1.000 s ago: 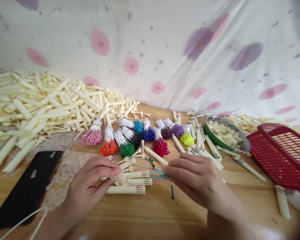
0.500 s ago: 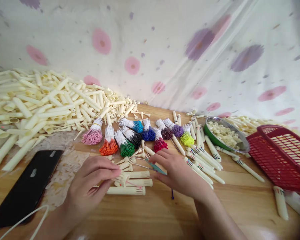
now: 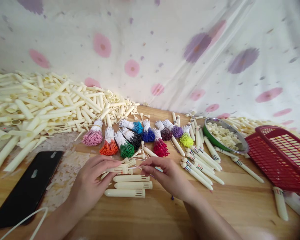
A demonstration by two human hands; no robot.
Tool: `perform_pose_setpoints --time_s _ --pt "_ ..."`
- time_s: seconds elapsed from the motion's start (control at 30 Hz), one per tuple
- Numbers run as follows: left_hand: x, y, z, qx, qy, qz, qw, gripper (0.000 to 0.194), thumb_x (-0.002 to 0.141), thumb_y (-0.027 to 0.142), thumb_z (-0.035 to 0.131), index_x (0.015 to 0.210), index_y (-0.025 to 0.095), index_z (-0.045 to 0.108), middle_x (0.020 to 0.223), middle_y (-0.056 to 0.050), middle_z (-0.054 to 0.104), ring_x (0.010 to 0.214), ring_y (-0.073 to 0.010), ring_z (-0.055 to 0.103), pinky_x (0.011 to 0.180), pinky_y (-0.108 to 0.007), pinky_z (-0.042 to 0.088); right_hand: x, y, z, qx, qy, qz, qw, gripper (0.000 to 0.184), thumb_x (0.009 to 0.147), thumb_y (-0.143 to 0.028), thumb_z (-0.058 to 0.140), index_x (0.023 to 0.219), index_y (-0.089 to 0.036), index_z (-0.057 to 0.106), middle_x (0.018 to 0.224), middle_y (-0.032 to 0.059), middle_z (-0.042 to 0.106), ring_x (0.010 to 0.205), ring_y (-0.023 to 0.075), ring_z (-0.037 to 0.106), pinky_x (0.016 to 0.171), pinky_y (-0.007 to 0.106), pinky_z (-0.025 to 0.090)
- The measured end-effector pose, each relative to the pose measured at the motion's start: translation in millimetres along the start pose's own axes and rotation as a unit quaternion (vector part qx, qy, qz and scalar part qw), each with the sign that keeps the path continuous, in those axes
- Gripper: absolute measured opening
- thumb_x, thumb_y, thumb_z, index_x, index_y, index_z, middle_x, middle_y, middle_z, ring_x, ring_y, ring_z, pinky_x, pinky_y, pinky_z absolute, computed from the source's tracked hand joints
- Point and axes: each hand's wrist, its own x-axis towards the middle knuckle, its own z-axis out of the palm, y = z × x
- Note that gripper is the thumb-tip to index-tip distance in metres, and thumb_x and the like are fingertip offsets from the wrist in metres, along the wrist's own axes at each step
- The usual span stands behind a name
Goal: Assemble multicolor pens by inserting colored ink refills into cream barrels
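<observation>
My left hand (image 3: 93, 180) is closed, pinching a cream slotted pen part (image 3: 122, 168) between thumb and fingertips. From the right, my right hand (image 3: 162, 175) pinches a thin pen refill (image 3: 137, 166), whose end points at that part; whether it has entered a slot I cannot tell. A teal strip-like object (image 3: 159, 169) shows by my right fingers, mostly hidden. Below the hands lie several cream pen barrels (image 3: 131, 185) side by side. Just beyond are bundles of colour-tipped refills, including red (image 3: 161, 147), green (image 3: 126, 150) and orange ones (image 3: 108, 146).
A big heap of cream pen tubes (image 3: 40, 103) fills the left back. A black phone (image 3: 27, 186) lies at left with a white cable. On the right are pens with coloured slots (image 3: 200, 170), a green bowl (image 3: 216, 144) of small parts and a red basket (image 3: 270, 173).
My right hand has come back from near the red refill bundle to the left hand, with a refill now in its fingertips. The left hand keeps its hold on the pen part.
</observation>
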Motion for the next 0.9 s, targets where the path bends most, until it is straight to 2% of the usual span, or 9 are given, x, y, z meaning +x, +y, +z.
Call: perform_pose_setpoints --time_s 0.23,0.37,0.5,0.63,0.7,0.8,0.87,0.9 --pt "-2 -5 2.5 -0.022 0.009 -0.057 0.998 0.016 0.077 0.02 0.066 0.091 0.024 0.072 0.087 -0.004 0.073 0.082 -0.0213 0.068 0.074 -0.032 0.054 -3 -1 -16 -0.017 0.044 -0.006 0.999 0.026 0.091 -0.037 0.049 0.082 -0.017 0.062 0.076 0.002 0.066 0.071 0.0122 0.059 0.066 0.024 0.046" --pt "-3 -5 4.1 -0.04 -0.018 -0.102 0.994 0.021 0.077 0.028 0.066 0.097 0.025 0.072 0.095 -0.005 0.075 0.087 -0.0231 0.069 0.078 -0.033 0.055 0 2 -23 0.0 0.067 -0.007 0.998 0.026 0.09 -0.038 0.05 0.08 -0.017 0.061 0.073 0.0014 0.064 0.069 0.0118 0.057 0.065 0.025 0.045" --pt "-2 -5 5.0 -0.063 -0.045 -0.146 0.986 0.025 0.078 0.033 0.065 0.101 0.026 0.072 0.1 -0.006 0.075 0.089 -0.0247 0.07 0.079 -0.034 0.055 10 12 -30 0.109 0.106 0.0 0.988 0.028 0.086 -0.042 0.053 0.076 -0.016 0.057 0.065 0.0001 0.062 0.062 0.0108 0.056 0.063 0.025 0.046" --pt "-3 -4 7.8 -0.098 -0.05 -0.221 0.969 0.027 0.073 0.035 0.07 0.099 0.026 0.073 0.096 -0.005 0.075 0.085 -0.0254 0.07 0.076 -0.033 0.055 21 25 -30 0.261 0.113 0.055 0.957 0.03 0.08 -0.044 0.058 0.069 -0.017 0.052 0.062 -0.0002 0.059 0.053 0.0094 0.054 0.05 0.022 0.044" --pt "-2 -1 10.1 -0.163 -0.06 -0.291 0.941 0.028 0.07 0.034 0.073 0.096 0.024 0.071 0.084 -0.004 0.075 0.073 -0.0231 0.07 0.065 -0.031 0.056 25 29 -25 0.329 0.11 0.089 0.934 0.029 0.072 -0.041 0.065 0.065 -0.017 0.05 0.066 -0.0003 0.058 0.056 0.0103 0.056 0.049 0.022 0.046" --pt "0 8 13.9 -0.331 -0.074 -0.384 0.859 0.023 0.067 0.032 0.076 0.085 0.021 0.065 0.071 0.0 0.07 0.066 -0.0201 0.069 0.059 -0.029 0.055 28 32 -11 0.383 0.083 0.1 0.914 0.034 0.064 -0.034 0.069 0.061 -0.019 0.039 0.072 -0.0015 0.058 0.053 0.0089 0.056 0.05 0.024 0.047" --pt "3 15 17.0 -0.416 -0.057 -0.429 0.8 0.025 0.064 0.031 0.079 0.077 0.02 0.061 0.069 0.0 0.069 0.071 -0.0218 0.07 0.062 -0.031 0.056 26 31 1 0.374 0.06 0.09 0.921 0.033 0.068 -0.034 0.065 0.063 -0.02 0.035 0.072 -0.0033 0.057 0.04 0.0037 0.041 0.039 0.02 0.037" --pt "5 18 18.8 -0.437 -0.046 -0.453 0.776 0.026 0.064 0.031 0.08 0.079 0.019 0.062 0.075 -0.002 0.07 0.077 -0.0227 0.071 0.066 -0.031 0.056 25 29 7 0.349 0.048 0.079 0.933 0.031 0.071 -0.034 0.062 0.065 -0.021 0.034 0.071 -0.0039 0.057 0.038 0.0026 0.034 0.037 0.018 0.031"
